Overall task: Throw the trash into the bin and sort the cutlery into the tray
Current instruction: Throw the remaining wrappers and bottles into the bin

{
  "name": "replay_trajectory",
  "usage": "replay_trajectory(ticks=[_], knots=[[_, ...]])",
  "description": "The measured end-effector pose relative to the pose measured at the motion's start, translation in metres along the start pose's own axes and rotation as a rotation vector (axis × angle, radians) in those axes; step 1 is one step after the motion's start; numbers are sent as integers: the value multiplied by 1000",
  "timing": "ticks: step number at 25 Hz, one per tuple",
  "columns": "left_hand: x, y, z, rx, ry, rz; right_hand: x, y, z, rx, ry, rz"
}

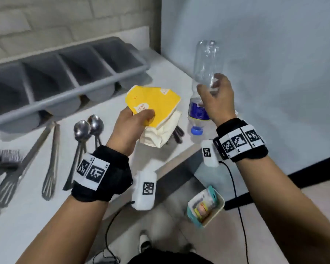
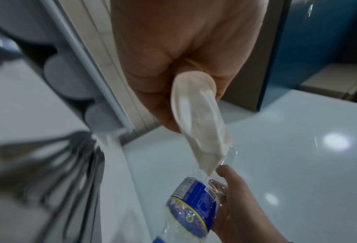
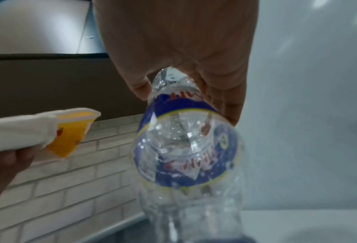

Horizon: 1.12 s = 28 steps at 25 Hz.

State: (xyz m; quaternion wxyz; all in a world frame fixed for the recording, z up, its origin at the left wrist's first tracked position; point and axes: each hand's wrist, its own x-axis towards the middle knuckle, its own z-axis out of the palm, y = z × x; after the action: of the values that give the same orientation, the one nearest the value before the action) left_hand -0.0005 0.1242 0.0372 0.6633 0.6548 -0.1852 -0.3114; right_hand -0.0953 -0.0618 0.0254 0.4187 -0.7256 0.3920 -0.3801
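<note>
My left hand (image 1: 139, 116) grips a yellow paper wrapper (image 1: 154, 101) folded around a white napkin (image 1: 164, 130), held above the counter's right end. In the left wrist view the napkin (image 2: 200, 123) hangs out of my palm. My right hand (image 1: 212, 90) holds a clear plastic bottle (image 1: 207, 60) upside down, with its blue label (image 1: 197, 111) and blue cap (image 1: 196, 130) pointing down. In the right wrist view the bottle (image 3: 185, 148) fills the middle, with the wrapper (image 3: 69, 136) to its left. A grey cutlery tray (image 1: 122, 74) with several compartments stands at the back.
Two spoons (image 1: 84, 130), long tongs (image 1: 50, 159) and forks (image 1: 4, 164) lie on the white counter (image 1: 27, 216). Dark handles (image 1: 178, 133) show under the napkin. A small teal-and-white bin (image 1: 220, 203) holding trash sits on the floor below the counter edge. A wall is close on the right.
</note>
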Motion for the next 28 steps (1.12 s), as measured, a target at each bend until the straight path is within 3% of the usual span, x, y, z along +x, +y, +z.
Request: replay_trajectory(ticks=[5,11,19,28], knots=[[-21,-66,128,167,-243,-148,-39,118,-123,-80,109,230],[-34,-185,208,437,-316,-365,-100,243,-168,-152,82,477],[-4,-348,229,851,-332,-488,-163,398,-112,-41,104,901],[55,-577,235,1053,-491,-476,-199,607,-19,53,231,1087]])
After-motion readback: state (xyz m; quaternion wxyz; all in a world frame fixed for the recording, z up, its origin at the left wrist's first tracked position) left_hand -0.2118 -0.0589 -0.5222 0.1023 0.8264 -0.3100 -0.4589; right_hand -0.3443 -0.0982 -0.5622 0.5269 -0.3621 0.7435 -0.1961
